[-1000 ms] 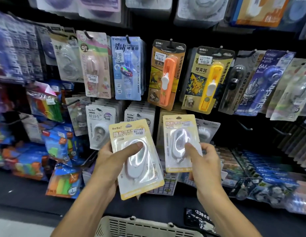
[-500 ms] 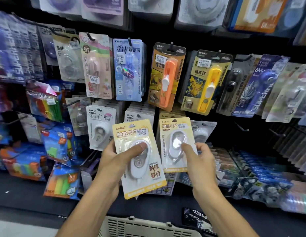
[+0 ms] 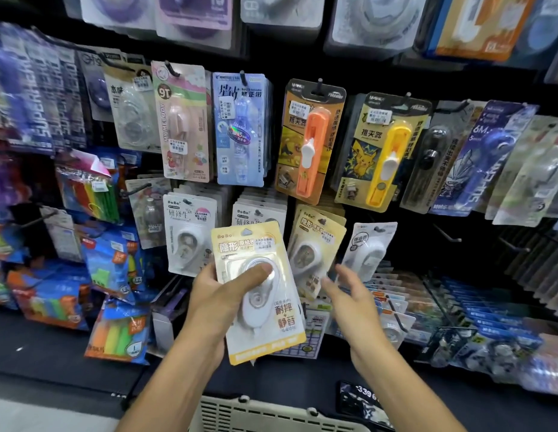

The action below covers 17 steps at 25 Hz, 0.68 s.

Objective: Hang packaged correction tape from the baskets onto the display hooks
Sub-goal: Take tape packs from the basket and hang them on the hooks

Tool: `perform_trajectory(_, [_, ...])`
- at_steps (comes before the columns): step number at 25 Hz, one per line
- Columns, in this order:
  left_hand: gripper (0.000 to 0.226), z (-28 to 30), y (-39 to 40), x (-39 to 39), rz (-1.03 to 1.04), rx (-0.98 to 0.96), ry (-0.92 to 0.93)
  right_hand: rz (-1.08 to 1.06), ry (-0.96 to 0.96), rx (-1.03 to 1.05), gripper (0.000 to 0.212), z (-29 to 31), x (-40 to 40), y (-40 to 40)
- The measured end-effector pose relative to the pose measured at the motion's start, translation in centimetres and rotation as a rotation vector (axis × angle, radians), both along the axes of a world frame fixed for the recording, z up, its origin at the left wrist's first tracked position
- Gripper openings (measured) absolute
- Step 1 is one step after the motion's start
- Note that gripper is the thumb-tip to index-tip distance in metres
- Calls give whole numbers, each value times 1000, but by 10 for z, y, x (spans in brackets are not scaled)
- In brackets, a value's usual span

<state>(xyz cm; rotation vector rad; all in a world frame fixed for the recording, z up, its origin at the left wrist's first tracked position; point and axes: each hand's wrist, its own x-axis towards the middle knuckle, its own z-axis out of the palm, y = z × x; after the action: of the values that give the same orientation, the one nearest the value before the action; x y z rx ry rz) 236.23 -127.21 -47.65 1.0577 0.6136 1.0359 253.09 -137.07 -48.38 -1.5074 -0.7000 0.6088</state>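
My left hand [image 3: 220,299] grips a yellow-carded correction tape pack [image 3: 262,304], thumb pressed on its white blister, held in front of the display. To its right, a stack of matching yellow packs [image 3: 315,244] hangs on a hook in the middle row. My right hand [image 3: 349,294] is just below and right of that stack, fingers spread, holding nothing. A beige slatted basket [image 3: 271,414] shows at the bottom edge between my forearms.
White-carded tape packs [image 3: 190,232] hang left of the yellow stack, another white pack [image 3: 369,244] to its right. Orange [image 3: 312,141] and yellow [image 3: 386,151] clip pushers hang above. Two bare hooks [image 3: 447,233] stick out at right. Coloured packets fill the left shelves.
My right hand let go of the second yellow pack, which now hangs on the stack at the hook, and has drawn back open. My left hand holds its pack in about the same place.
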Motion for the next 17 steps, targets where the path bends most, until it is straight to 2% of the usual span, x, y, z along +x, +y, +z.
perform_trajectory(2, [50,-1,-1,3,3,-2,15,125,-142,103,37,8,-12,-6])
perform_trajectory(4, [60,-2,-5,9,-41,-24,30,303,-159,125,40,10,-32,-10])
perform_trajectory(6, [69,-1,-10,12,-145,-58,11,309,-13,181,36,10,-40,-8])
perform_trajectory(8, [82,-2,-12,11,-199,-56,42,214,228,264,32,15,-34,-5])
perform_trajectory(10, [76,-4,-11,9,-182,-69,31,97,424,306,21,20,-21,-3])
perform_trajectory(11, [71,-4,-11,8,-165,-67,18,40,426,292,17,22,-14,-4])
perform_trajectory(15, [59,1,-3,-1,-3,-70,9,-59,108,148,11,21,7,-10])
perform_trajectory(17, [53,4,4,-7,50,-84,-46,-69,19,99,11,14,9,-11])
